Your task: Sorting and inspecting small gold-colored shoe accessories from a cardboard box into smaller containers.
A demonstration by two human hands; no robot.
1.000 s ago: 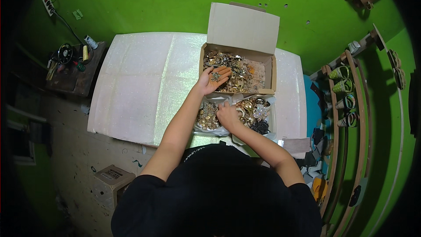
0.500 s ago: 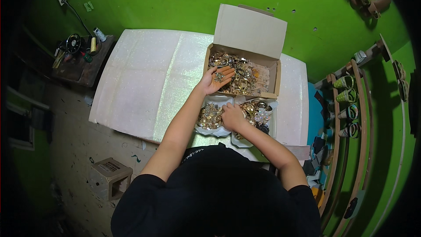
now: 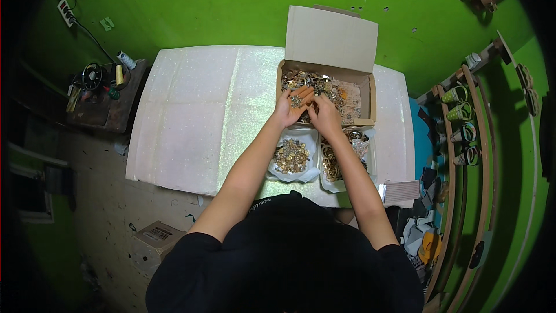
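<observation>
Palm up over the front of an open cardboard box [image 3: 372,104], my left hand [image 3: 284,111] keeps its fingers stretched out. Small silvery ornaments [image 3: 296,102] lie across that palm and fingers. Close beside its fingertips is my right hand [image 3: 326,118], fingers bent together; whatever they pinch is too small to make out. Inside the box lie many loose metal and shiny ornaments [image 3: 336,90]. In front of it, a white lined tray [image 3: 313,173] holds gold and clear ornaments [image 3: 291,155]. My right forearm partly covers a second tray [image 3: 333,186] with larger gold pieces [image 3: 330,165].
The table [image 3: 185,110] has a pale glittery cover. A small side table [image 3: 95,110] at left carries thread spools [image 3: 120,74]. A wooden rack [image 3: 480,197] with sandals [image 3: 460,111] stands at right. A carton [image 3: 153,240] sits on the floor.
My right hand has left the trays and moved up and away to my left hand's fingertips. The left hand stays palm up with the ornaments. The view has shifted slightly.
</observation>
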